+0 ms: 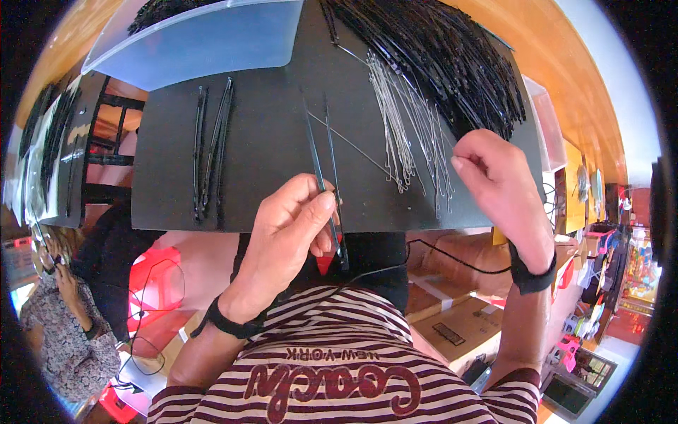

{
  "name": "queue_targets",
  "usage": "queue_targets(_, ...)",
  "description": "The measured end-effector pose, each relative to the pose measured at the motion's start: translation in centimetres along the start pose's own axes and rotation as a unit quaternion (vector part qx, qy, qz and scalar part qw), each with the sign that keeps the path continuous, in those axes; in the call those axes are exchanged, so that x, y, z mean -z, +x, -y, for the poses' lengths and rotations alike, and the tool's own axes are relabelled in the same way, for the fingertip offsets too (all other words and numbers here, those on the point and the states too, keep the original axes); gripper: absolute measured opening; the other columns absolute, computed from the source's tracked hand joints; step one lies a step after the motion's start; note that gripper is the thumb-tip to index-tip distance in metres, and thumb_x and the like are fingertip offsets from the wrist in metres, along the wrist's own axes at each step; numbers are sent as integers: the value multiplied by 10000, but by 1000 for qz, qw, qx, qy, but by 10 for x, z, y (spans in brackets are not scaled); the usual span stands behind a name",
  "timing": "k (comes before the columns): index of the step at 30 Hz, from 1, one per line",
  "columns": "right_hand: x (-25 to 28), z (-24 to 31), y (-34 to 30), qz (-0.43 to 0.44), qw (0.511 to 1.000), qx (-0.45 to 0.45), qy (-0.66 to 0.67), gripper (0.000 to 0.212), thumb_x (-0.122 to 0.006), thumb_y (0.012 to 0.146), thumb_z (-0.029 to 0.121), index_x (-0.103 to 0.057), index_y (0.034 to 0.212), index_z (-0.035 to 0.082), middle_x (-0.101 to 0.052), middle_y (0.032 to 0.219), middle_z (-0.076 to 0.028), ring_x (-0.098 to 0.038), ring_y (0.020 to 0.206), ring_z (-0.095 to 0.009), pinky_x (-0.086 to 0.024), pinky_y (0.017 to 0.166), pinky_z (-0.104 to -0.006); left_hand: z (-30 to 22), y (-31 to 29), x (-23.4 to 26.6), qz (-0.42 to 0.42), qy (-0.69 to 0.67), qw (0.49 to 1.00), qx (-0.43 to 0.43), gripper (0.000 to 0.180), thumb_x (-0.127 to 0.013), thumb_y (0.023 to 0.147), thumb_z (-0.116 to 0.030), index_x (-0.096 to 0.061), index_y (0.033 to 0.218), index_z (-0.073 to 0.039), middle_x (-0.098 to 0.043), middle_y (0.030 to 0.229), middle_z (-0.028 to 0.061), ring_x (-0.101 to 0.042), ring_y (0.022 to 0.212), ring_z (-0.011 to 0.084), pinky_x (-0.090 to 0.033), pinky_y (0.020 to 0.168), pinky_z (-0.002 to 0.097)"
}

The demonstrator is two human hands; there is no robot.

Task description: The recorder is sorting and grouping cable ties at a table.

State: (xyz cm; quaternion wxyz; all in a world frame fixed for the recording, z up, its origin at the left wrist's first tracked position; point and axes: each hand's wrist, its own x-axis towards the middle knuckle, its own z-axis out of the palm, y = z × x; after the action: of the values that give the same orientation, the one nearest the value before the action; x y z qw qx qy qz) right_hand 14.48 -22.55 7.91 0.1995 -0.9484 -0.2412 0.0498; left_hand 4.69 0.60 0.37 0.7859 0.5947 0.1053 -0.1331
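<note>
My left hand [293,215] is at the table's near edge, thumb and fingers pinched round a thin dark strip [313,150]. A second thin dark strip [332,152] runs close beside it, and both ends reach below the hand past the edge. A single thin metal wire [353,147] lies slantwise behind them. My right hand [492,166] is curled closed by the lower end of a big heap of black strips [452,63]; whatever its fingers hold is hidden. Just left of that hand, a loose bunch of thin metal wires with hooked ends [397,134] lies on the table.
Several black strips [212,152] lie on the left of the dark table [268,120]. A translucent bin [212,46] stands at the back left. Below are a cardboard box [459,328] and a black cable [452,261]. Another person [70,318] sits at the far left.
</note>
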Motion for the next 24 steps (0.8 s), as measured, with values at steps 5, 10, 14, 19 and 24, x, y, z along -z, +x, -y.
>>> queue_targets(5,-10,33,-23,-51,901,-128,412,53,-584,849,72,-537,867,54,-551,692,21,-502,558,-27,-382,459,-166,-11,2,-8,20,-39,999,6,206,-495,941,-232,-534,931,-29,-561,772,11,-519,576,52,-414,503,187)
queue_targets(10,-43,33,-27,-29,858,-91,504,67,-586,871,80,-533,853,43,-492,700,41,-437,581,-13,-368,485,-161,-23,1,-20,47,-45,998,-23,231,-524,917,-255,-545,982,-35,-583,849,26,-548,636,71,-435,490,195)
queue_targets(14,-57,36,-29,-29,788,-95,608,92,-583,884,108,-529,855,39,-506,708,36,-439,597,-14,-366,516,-166,-24,1,-24,54,-32,998,-19,240,-524,918,-259,-549,989,-31,-585,864,23,-546,676,67,-439,495,194)
queue_targets(19,-71,39,-31,-4,726,-113,678,109,-559,902,138,-518,843,56,-509,684,32,-452,565,-20,-336,472,-159,-25,-1,-29,50,-16,999,0,253,-522,919,-271,-553,982,-28,-586,831,22,-537,639,65,-438,498,186)
queue_targets(24,-74,37,-35,39,663,-108,740,111,-561,902,148,-512,844,66,-538,699,22,-463,535,-29,-318,449,-156,-24,-2,-25,58,0,998,-22,264,-513,922,-281,-555,965,-24,-581,779,26,-526,594,58,-433,484,182)
